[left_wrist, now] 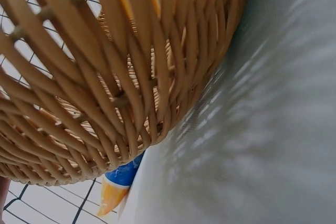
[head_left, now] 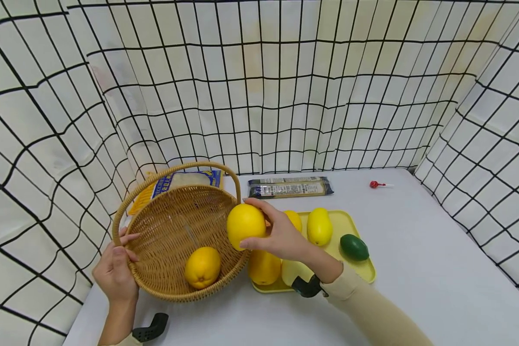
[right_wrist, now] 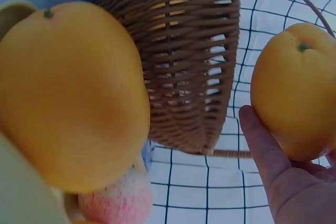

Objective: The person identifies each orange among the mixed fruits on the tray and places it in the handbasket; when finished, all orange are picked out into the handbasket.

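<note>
Yellow fruit between thumb and fingers of right grip

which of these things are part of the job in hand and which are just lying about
Seem to belong to the job:
wicker basket, held by the left hand
round fruit, gripped by the right hand
orange fruit inside the basket
probably the yellow tray and the green fruit on it

Apparently just lying about:
blue-and-yellow bag
dark packet
red lollipop
</note>
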`<state>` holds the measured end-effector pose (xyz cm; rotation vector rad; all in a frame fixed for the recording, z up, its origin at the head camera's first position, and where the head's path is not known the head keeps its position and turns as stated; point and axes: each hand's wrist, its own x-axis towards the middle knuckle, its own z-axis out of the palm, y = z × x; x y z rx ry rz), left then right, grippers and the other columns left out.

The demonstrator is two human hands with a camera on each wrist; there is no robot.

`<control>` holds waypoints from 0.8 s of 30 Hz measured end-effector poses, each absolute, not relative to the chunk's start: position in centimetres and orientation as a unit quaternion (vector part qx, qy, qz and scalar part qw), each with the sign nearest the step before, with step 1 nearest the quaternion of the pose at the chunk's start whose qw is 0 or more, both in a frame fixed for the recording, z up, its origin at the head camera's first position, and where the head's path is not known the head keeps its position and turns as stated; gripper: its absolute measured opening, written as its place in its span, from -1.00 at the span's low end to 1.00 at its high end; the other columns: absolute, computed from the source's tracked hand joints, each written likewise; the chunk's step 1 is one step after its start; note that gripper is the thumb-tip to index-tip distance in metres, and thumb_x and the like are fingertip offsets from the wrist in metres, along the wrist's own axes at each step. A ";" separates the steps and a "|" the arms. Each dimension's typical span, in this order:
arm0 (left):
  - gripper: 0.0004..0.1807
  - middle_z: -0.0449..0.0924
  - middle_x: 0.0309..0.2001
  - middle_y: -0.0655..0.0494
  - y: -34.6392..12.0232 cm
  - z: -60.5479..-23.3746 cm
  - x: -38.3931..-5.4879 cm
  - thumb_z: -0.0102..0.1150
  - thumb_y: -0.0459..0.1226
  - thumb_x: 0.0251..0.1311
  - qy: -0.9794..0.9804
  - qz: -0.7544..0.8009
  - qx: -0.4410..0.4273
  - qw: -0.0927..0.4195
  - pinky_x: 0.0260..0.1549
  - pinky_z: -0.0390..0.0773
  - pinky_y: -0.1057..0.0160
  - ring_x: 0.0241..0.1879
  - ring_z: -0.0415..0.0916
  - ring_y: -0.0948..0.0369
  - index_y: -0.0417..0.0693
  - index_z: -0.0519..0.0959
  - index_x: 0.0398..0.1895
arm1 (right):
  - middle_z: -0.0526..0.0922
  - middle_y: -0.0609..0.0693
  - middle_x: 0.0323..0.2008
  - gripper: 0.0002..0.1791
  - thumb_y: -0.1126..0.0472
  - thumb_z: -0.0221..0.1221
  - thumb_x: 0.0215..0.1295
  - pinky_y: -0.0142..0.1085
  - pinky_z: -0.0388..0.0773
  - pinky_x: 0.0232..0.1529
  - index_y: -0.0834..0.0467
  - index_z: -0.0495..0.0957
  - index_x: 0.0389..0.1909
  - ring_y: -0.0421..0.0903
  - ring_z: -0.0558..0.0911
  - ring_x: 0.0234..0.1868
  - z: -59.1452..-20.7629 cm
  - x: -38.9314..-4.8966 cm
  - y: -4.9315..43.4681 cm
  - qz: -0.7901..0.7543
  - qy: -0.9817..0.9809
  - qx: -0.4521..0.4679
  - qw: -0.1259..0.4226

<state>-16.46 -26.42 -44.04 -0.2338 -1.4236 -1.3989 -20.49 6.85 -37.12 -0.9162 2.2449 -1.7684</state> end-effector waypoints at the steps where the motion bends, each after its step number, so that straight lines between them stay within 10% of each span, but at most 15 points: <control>1: -0.48 0.72 -0.34 -0.01 -26.3 -43.9 -16.4 -0.10 -0.41 0.31 -0.598 -0.587 -0.099 0.537 0.24 0.42 0.18 0.06 0.57 0.00 -0.43 0.32 -0.87 | 0.35 -0.13 0.29 -0.12 0.06 0.43 0.08 -0.21 0.62 0.00 -0.17 0.21 0.42 -0.05 0.54 0.07 -37.1 -20.5 6.5 -0.585 0.747 -0.307 0.072; 24: -0.45 0.73 -0.37 -0.02 -25.6 -42.9 -16.0 -0.07 -0.39 0.33 -0.592 -0.592 -0.104 0.537 0.23 0.43 0.17 0.05 0.59 0.05 -0.45 0.31 -0.88 | 0.52 -0.17 0.04 -0.11 -0.16 0.40 0.05 -0.35 0.60 -0.18 -0.25 0.21 0.41 -0.22 0.57 -0.12 -37.3 -22.2 -0.5 -0.474 0.809 -0.326 0.122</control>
